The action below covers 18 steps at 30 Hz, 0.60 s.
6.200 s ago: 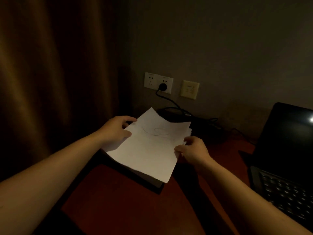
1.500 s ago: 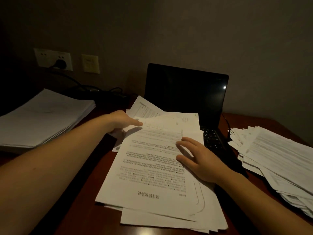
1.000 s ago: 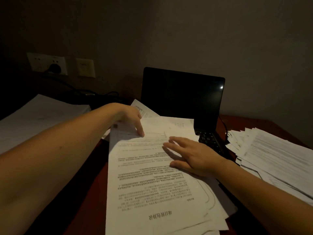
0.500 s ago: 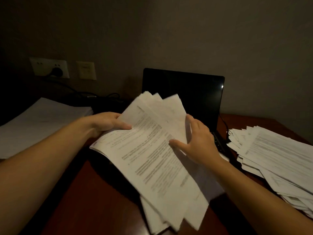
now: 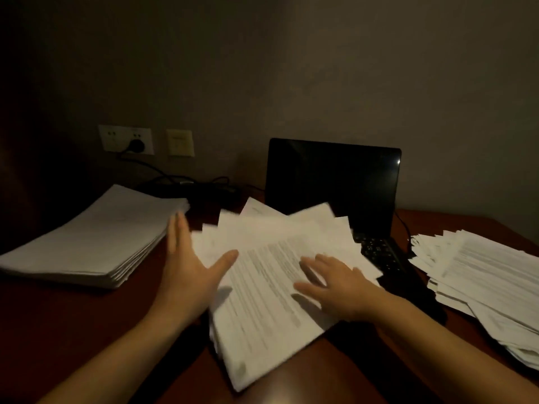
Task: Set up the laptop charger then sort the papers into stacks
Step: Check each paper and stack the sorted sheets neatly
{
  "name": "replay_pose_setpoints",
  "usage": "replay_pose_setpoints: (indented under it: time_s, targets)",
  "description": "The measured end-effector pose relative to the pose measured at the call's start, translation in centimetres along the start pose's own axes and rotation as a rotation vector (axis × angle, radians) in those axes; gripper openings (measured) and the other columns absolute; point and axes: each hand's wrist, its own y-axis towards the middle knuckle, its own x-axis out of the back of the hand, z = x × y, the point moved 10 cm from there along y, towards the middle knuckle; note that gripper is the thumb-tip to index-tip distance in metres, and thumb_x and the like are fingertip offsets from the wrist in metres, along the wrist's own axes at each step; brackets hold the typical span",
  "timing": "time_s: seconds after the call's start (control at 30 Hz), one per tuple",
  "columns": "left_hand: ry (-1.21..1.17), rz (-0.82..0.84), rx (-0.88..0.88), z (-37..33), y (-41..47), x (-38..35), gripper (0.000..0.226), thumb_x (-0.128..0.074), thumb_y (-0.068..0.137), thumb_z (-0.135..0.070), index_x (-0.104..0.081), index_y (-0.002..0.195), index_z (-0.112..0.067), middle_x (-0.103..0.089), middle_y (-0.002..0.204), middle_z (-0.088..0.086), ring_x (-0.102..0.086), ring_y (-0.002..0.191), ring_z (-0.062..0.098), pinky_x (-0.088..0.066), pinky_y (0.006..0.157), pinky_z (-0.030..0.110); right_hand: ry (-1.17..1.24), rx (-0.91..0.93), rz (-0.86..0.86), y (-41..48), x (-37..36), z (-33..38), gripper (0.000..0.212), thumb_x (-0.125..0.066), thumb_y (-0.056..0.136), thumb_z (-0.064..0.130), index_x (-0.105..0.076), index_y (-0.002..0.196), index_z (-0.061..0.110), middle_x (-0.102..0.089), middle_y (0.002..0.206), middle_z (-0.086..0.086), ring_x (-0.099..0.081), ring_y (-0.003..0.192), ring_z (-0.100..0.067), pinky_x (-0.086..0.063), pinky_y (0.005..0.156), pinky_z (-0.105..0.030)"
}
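Printed papers (image 5: 271,301) lie fanned in a loose pile mid-worktop (image 5: 87,330), a dark reddish wood surface in a dim, grey-walled room. The pile's long axis runs away from the person, leaning right toward the dark-screened laptop (image 5: 332,176) behind it. The left hand (image 5: 189,275) is flat at the pile's left edge, grip slack and empty; the right hand (image 5: 341,290) spreads straight fingers on the top sheet, grasping nothing. A squared stack (image 5: 96,240) sits left, a ragged heap (image 5: 481,281) right. A charger plug (image 5: 137,145) sits in the wall socket (image 5: 110,138).

Middle papers (image 5: 262,316) blurred (text unreadable), right stack (image 5: 481,275) cropped
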Motion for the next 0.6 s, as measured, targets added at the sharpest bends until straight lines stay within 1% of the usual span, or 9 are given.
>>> replay_pose_setpoints:
  time_s: [0.03, 0.07, 0.13, 0.2, 0.27, 0.33, 0.4, 0.5, 0.6]
  targets:
    - [0.189, 0.027, -0.152, -0.6, -0.2, -0.5, 0.100, -0.063, 0.086, -0.061, -0.002, 0.159, -0.033, 0.007, 0.166, -0.011, 0.001, 0.151, 0.011, -0.013, 0.121, 0.044, -0.069, 0.036, 0.056, -0.3, -1.3, 0.2, 0.084, -0.023, 0.087, 0.082, -0.009, 0.159, 0.041, -0.002, 0.170, 0.001, -0.001, 0.156, -0.022, 0.001, 0.124, -0.056]
    - [0.353, 0.124, -0.303, -1.1, -0.4, -2.2, 0.093, -0.047, 0.086, -0.074, -0.004, 0.159, -0.035, 0.013, 0.164, -0.014, 0.014, 0.150, 0.008, -0.004, 0.123, 0.044, -0.109, 0.067, 0.068, -0.4, -2.0, 0.2, 0.090, -0.015, 0.080, 0.086, -0.003, 0.159, 0.044, 0.006, 0.170, 0.003, 0.007, 0.156, -0.021, 0.006, 0.123, -0.056]
    - [0.552, 0.408, -0.502, -1.0, -1.0, -6.2, 0.080, -0.024, 0.086, -0.082, -0.011, 0.155, -0.045, 0.014, 0.162, -0.021, 0.026, 0.147, 0.002, 0.006, 0.124, 0.044, -0.113, 0.114, 0.050, -0.4, -2.1, 0.2, 0.090, -0.012, 0.078, 0.086, 0.001, 0.158, 0.046, 0.010, 0.169, 0.006, 0.012, 0.155, -0.019, 0.010, 0.123, -0.056]
    - [0.645, 0.631, -0.563, -0.2, -1.8, -8.7, 0.065, -0.025, 0.092, -0.075, -0.014, 0.152, -0.054, 0.010, 0.163, -0.023, 0.023, 0.147, -0.001, 0.009, 0.123, 0.038, -0.113, 0.146, 0.049, -0.3, -1.7, 0.0, 0.083, -0.021, 0.085, 0.082, -0.002, 0.158, 0.046, 0.008, 0.169, 0.008, 0.010, 0.155, -0.018, 0.009, 0.124, -0.053]
    - [0.678, 0.728, -0.551, 0.4, -1.9, -10.0, 0.057, -0.029, 0.097, -0.069, -0.013, 0.151, -0.059, 0.005, 0.165, -0.022, 0.016, 0.149, 0.000, 0.009, 0.122, 0.035, -0.126, 0.146, 0.005, -0.5, -0.9, -0.4, 0.079, -0.029, 0.090, 0.079, -0.009, 0.158, 0.044, 0.001, 0.169, 0.008, 0.005, 0.156, -0.018, 0.004, 0.125, -0.049]
    - [0.674, 0.733, -0.505, 0.8, -2.0, -10.6, 0.057, -0.028, 0.098, -0.069, -0.009, 0.150, -0.060, 0.006, 0.165, -0.020, 0.014, 0.150, 0.002, 0.007, 0.122, 0.036, -0.092, 0.129, -0.115, -0.9, 0.5, -0.8, 0.071, -0.038, 0.096, 0.069, -0.021, 0.158, 0.038, -0.014, 0.168, 0.007, -0.009, 0.155, -0.018, -0.008, 0.126, -0.045]
    - [0.674, 0.693, -0.451, 1.0, -2.3, -11.0, 0.061, -0.023, 0.095, -0.072, -0.005, 0.152, -0.057, 0.010, 0.165, -0.017, 0.015, 0.151, 0.007, 0.007, 0.124, 0.040, -0.021, 0.112, -0.248, -1.9, 2.0, -1.0, 0.060, -0.048, 0.099, 0.056, -0.037, 0.152, 0.031, -0.037, 0.158, 0.007, -0.032, 0.145, -0.014, -0.028, 0.120, -0.037]
    - [0.702, 0.617, -0.344, 1.1, -3.2, -11.3, 0.067, -0.019, 0.095, -0.073, -0.001, 0.155, -0.050, 0.012, 0.166, -0.012, 0.014, 0.153, 0.013, 0.004, 0.124, 0.047, 0.163, -0.001, -0.374, -3.7, 3.3, -2.0, 0.040, -0.059, 0.098, 0.043, -0.056, 0.135, 0.029, -0.061, 0.125, 0.009, -0.057, 0.110, -0.005, -0.050, 0.095, -0.025]
    - [0.748, 0.556, -0.262, 0.8, -3.8, -11.6, 0.069, -0.015, 0.097, -0.071, 0.003, 0.157, -0.043, 0.011, 0.167, -0.006, 0.010, 0.154, 0.019, 0.001, 0.123, 0.051, 0.394, -0.177, -0.291, -5.4, 1.7, -3.3, 0.034, -0.062, 0.097, 0.039, -0.055, 0.129, 0.029, -0.067, 0.092, 0.007, -0.069, 0.072, -0.008, -0.058, 0.064, -0.021]
